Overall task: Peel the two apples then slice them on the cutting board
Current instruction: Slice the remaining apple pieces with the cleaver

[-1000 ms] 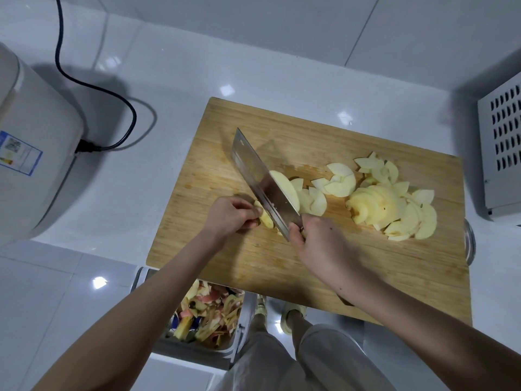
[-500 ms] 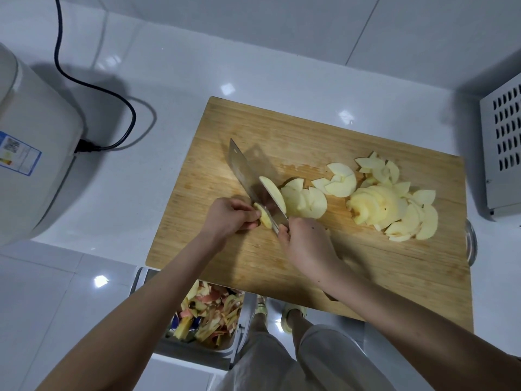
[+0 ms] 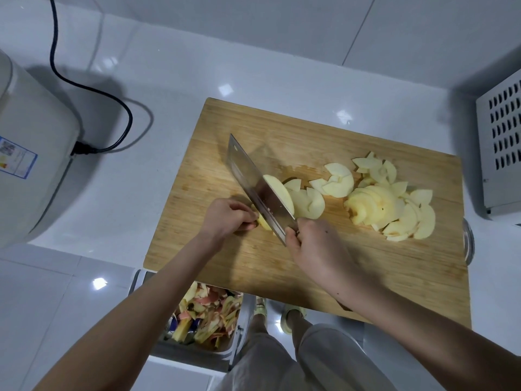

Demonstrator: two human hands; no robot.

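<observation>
Bin (image 3: 210, 348) under the surface edge, full of red and yellow peel, so peeling looks done.

Board (image 3: 253, 266) on the white surface (image 3: 127, 207), its near part bare.

Right hand (image 3: 313, 244): grip clamped round the knife handle at the blade heel, handle itself hidden.

Left hand (image 3: 225, 218): fingers curled, grip pinching a small apple stub (image 3: 263, 222) down on the board.

Key relation: the stub sits between the left fingertips and the knife (image 3: 248, 176), touching the blade's left face. The blade's long axis runs from the heel at near right to the tip at far left, edge down on the board or very near it. The stub is the short way across that line, so each cut takes it from the right. The left hand is on the stub, the right only on the knife.

1 slice (image 3: 277, 193) clings to the blade's right face, leaning on cut slices (image 3: 307, 204) just beside it.

More slices (image 3: 338, 179) lie further right, then a bigger heap (image 3: 383, 204) toward the board's right end.

Judgement: slicing is nearly finished, with maybe 1 or 2 cuts left in the stub. Risk: the fingertips are very near the blade, little stub is left to hold, and it could roll.

Far: a pale appliance (image 3: 33, 165) at left with a black cord (image 3: 112, 100), and a vented metal box (image 3: 501, 136) at right.
</observation>
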